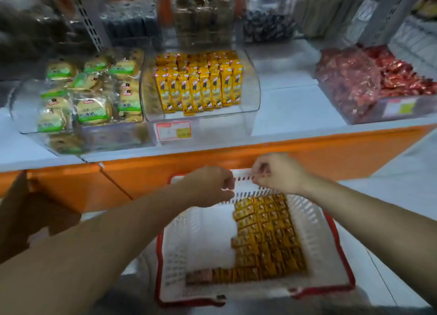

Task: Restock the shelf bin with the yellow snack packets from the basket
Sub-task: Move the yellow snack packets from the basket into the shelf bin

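The white basket (316,222) with a red rim sits low in front of me, blurred. Several yellow snack packets (267,234) stand packed along its right side and front, and its left half shows bare floor. My left hand (210,187) and my right hand (276,172) are both at the basket's far rim, a short gap apart, fingers curled over the rim. No packet shows in either hand. On the shelf above, the clear shelf bin (250,87) holds upright rows of the same yellow packets (201,85).
A clear bin of green-labelled cakes (89,94) stands left of the yellow bin. Red wrapped snacks (369,80) fill a bin at the right. A bare white shelf top (290,106) lies between. The orange shelf front (236,163) runs just beyond the basket.
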